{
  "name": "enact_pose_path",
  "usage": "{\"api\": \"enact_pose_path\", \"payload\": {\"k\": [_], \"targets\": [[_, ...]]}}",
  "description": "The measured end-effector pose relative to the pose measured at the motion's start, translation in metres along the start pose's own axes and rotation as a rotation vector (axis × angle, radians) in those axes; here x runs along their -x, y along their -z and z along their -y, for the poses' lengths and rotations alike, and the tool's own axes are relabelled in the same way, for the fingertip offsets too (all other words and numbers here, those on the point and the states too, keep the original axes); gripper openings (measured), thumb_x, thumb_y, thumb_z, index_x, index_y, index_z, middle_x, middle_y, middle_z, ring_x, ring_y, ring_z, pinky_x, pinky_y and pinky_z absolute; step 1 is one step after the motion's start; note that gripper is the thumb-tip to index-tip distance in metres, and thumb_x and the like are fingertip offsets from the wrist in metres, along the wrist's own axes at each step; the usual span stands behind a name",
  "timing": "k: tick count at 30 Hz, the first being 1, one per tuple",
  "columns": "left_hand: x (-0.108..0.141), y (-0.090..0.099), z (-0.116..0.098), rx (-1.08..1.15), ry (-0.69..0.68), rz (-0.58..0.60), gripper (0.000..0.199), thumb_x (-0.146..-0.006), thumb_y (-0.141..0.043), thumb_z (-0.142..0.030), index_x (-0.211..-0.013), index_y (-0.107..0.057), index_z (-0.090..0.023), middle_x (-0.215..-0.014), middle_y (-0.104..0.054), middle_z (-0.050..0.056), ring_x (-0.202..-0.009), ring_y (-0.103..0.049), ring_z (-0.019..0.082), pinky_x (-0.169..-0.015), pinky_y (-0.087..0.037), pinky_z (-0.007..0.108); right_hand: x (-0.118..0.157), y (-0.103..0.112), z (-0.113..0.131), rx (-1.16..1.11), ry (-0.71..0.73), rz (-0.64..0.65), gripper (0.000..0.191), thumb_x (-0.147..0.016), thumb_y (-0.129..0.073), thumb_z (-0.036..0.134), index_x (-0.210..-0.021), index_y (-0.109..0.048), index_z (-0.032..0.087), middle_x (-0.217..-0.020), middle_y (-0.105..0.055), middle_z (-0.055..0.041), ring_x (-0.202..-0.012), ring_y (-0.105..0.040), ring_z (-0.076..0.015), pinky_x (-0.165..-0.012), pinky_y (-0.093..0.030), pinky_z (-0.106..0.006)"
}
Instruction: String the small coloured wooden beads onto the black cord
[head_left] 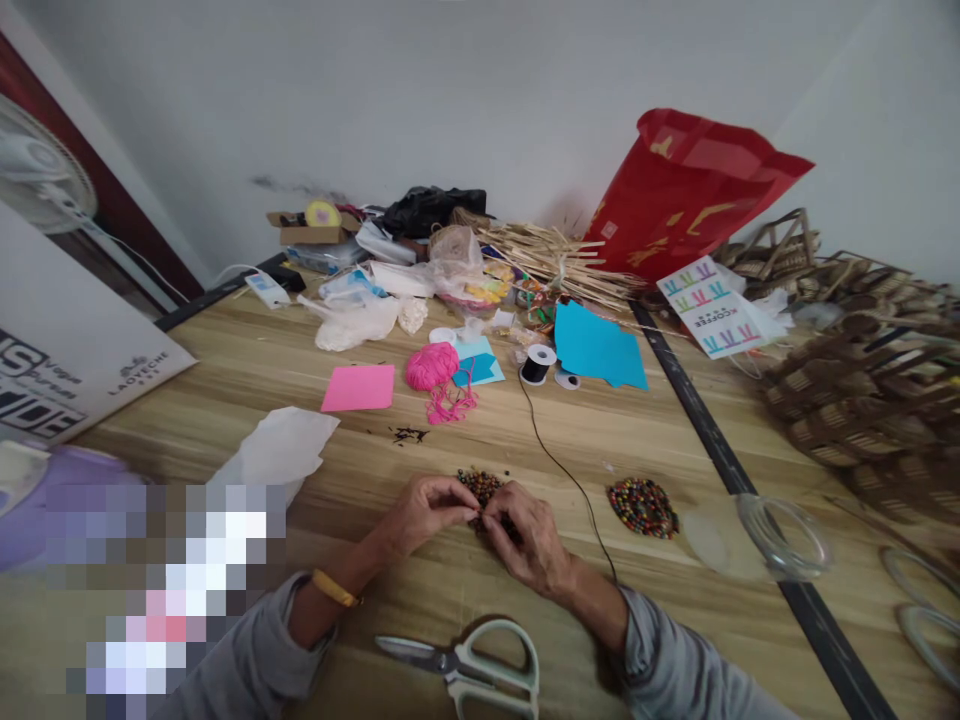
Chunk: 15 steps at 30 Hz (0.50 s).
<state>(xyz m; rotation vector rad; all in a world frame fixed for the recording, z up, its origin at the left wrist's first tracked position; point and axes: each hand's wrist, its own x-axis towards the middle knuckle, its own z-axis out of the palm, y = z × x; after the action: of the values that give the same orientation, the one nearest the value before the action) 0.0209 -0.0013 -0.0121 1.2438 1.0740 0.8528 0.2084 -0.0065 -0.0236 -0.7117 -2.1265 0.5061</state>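
My left hand [429, 512] and my right hand [531, 540] meet fingertip to fingertip over a pile of small multicoloured beads [481, 484]. Between the left thumb and forefinger sits what looks like one small bead. My right thumb and forefinger are pinched right beside it; what they hold is too small to make out. From a spool of black cord [538, 365], a dark cord [559, 462] runs down the table to my right forearm. Pale-handled scissors [480, 665] lie open below my hands. A coiled string of beads [643, 508] rests to the right.
Pink yarn [433, 367], pink paper [358, 387] and blue sheets [600, 345] lie farther back. Woven baskets [847, 390] crowd the right side near clear tubing [784, 540]. A red bag [690, 200] leans on the wall. A white box [75, 340] stands left.
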Motion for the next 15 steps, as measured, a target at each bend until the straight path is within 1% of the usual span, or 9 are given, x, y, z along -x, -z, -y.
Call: {"api": "enact_pose_path", "payload": {"k": [7,11,15], "targets": [[0.001,0.0,-0.0028,0.012,-0.009,0.016,0.012,-0.062,-0.072,-0.021,-0.069,-0.07,-0.012,-0.067,-0.069,0.003,-0.065,-0.059,0.013,-0.065,-0.045,0.022,-0.0009,0.0007,0.0008,-0.013,-0.002,0.011,0.007,-0.087,-0.047,0.014,-0.086,-0.052,0.018,-0.074,-0.058,-0.0052,-0.07,-0.052,-0.0164,-0.063,-0.043,-0.028],[0.0012,-0.0006,-0.0038,0.002,-0.025,0.024,0.016,-0.062,-0.073,-0.026,-0.068,-0.068,-0.012,-0.066,-0.068,0.003,-0.064,-0.059,0.013,-0.064,-0.045,0.023,-0.0007,-0.0004,0.0004,-0.006,-0.001,-0.012,0.007,-0.088,-0.046,0.015,-0.086,-0.053,0.018,-0.074,-0.058,-0.0048,-0.07,-0.053,-0.0164,-0.063,-0.043,-0.027],[0.0014,-0.0013,-0.004,-0.001,-0.042,0.03,0.017,-0.062,-0.074,-0.027,-0.067,-0.067,-0.012,-0.065,-0.066,0.002,-0.064,-0.058,0.013,-0.064,-0.044,0.023,-0.0007,-0.0007,-0.0007,0.001,0.017,-0.014,0.007,-0.089,-0.048,0.017,-0.087,-0.054,0.019,-0.074,-0.059,-0.005,-0.071,-0.054,-0.0168,-0.063,-0.044,-0.027]]}}
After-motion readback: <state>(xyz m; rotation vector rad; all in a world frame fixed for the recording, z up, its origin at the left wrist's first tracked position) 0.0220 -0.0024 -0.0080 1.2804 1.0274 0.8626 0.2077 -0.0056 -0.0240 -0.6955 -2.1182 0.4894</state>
